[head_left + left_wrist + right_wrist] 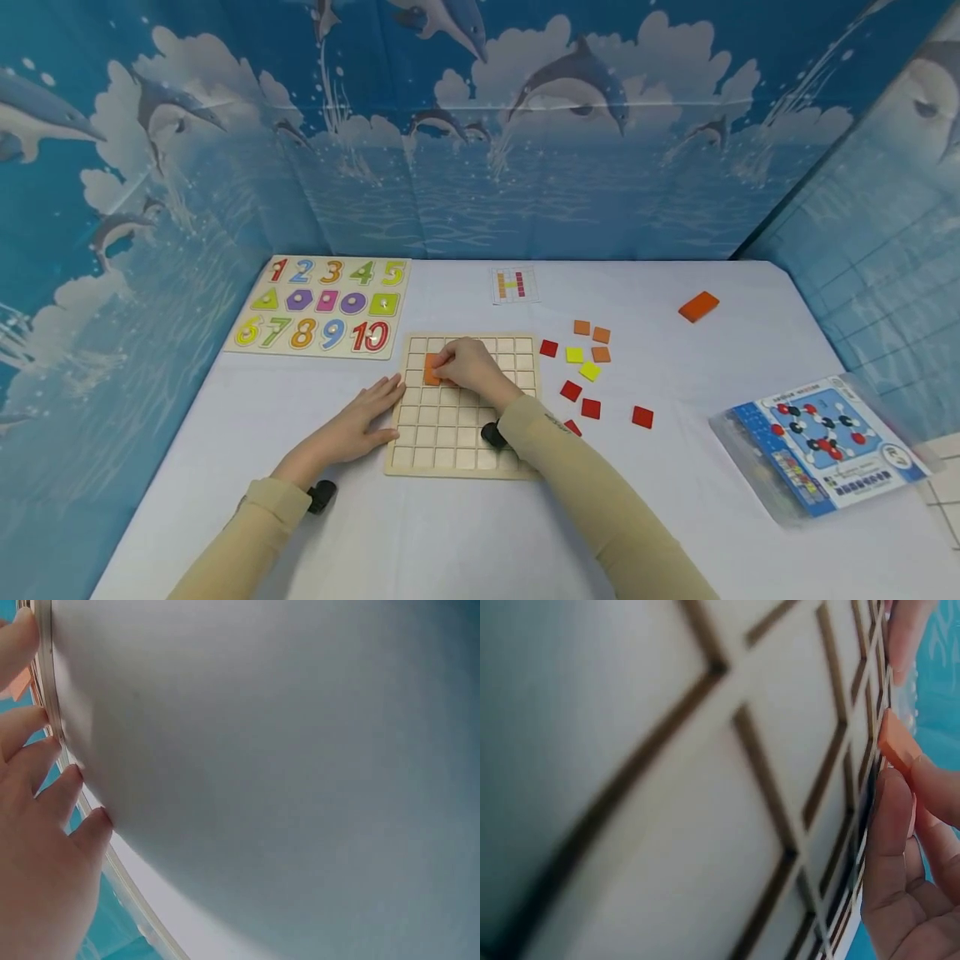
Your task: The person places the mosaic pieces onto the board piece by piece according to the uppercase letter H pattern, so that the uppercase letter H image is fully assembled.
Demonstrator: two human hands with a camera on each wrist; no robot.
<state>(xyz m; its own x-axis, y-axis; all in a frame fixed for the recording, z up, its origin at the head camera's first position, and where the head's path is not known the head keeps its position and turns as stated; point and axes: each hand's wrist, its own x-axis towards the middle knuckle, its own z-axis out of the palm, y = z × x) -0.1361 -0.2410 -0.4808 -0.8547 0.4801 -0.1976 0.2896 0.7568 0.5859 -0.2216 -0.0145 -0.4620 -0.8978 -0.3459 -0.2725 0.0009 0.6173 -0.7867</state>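
A wooden grid board (437, 436) lies flat on the white table. Over its upper left part, my right hand (472, 367) pinches an orange square tile (898, 742) between thumb and fingers, right at the grid. Orange (431, 362) also shows in the cells just left of the fingertips, partly covered by them. My left hand (363, 421) lies with fingers spread, its fingertips touching the board's left edge; the left wrist view shows these fingers (56, 791) along the rim.
Right of the board lie loose orange (582, 327), yellow (589, 371) and red tiles (642, 417). Behind it is a pattern card (515, 285). A number puzzle (318, 307) sits back left, an orange block (699, 307) back right, a bagged molecule kit (832, 446) at right.
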